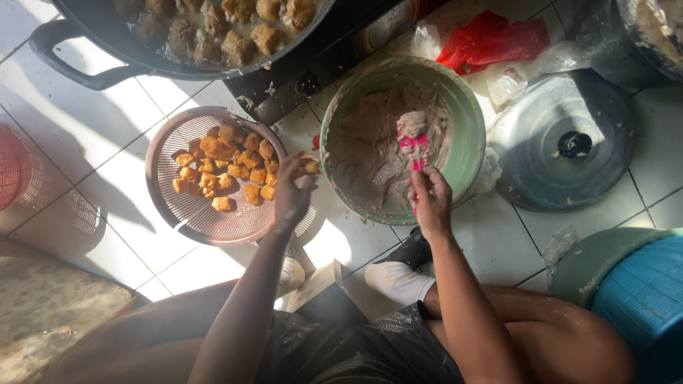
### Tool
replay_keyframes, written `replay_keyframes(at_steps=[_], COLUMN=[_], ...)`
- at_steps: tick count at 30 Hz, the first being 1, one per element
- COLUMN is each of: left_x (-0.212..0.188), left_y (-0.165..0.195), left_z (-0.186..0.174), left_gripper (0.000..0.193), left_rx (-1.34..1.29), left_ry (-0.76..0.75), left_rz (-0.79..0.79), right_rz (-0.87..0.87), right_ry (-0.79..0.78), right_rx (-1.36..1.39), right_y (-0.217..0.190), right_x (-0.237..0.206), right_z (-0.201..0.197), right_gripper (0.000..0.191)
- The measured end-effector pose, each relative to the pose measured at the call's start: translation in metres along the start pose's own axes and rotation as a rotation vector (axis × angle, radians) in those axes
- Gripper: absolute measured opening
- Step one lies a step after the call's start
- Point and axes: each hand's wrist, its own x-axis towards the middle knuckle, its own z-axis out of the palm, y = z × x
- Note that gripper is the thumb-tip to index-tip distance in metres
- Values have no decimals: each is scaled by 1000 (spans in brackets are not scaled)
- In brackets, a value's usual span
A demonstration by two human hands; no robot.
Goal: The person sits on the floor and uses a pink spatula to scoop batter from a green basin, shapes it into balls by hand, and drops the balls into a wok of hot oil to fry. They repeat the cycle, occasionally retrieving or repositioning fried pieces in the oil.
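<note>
My left hand (292, 190) holds a small piece of fried tofu (311, 166) between the fingertips, at the gap between the brown sieve basket (186, 217) and the green bowl (469, 135). The basket holds several golden fried tofu cubes (224, 167). My right hand (430, 200) grips a pink spoon (414, 148) that is loaded with grey paste and rests over the bowl's near side. Pale grey paste (370, 153) fills the bowl.
A black wok (85, 50) with frying pieces sits on a stove at the top. A grey pot lid (562, 146) lies to the right, red plastic (491, 39) behind it. A blue basket in a green tub (637, 288) stands at lower right, a red basket (13, 167) at far left.
</note>
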Motion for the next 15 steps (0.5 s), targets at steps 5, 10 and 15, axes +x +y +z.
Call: replay_keyframes(at_steps=[5,10,15], left_x=[-33,-63,-69], left_y=[53,81,74], left_z=[60,78,90], left_gripper=[31,35,24], left_rx=[232,-80,-618], left_ry=[-232,-435,-303], left_rz=[344,143,-288], right_rz=[-94,-111,-149], right_ry=[-133,-207,-178], right_rx=[8,112,115], right_y=[0,-8,-19], right_x=[-25,-39,-40], right_z=[22,33,40], right_gripper=[24,27,32])
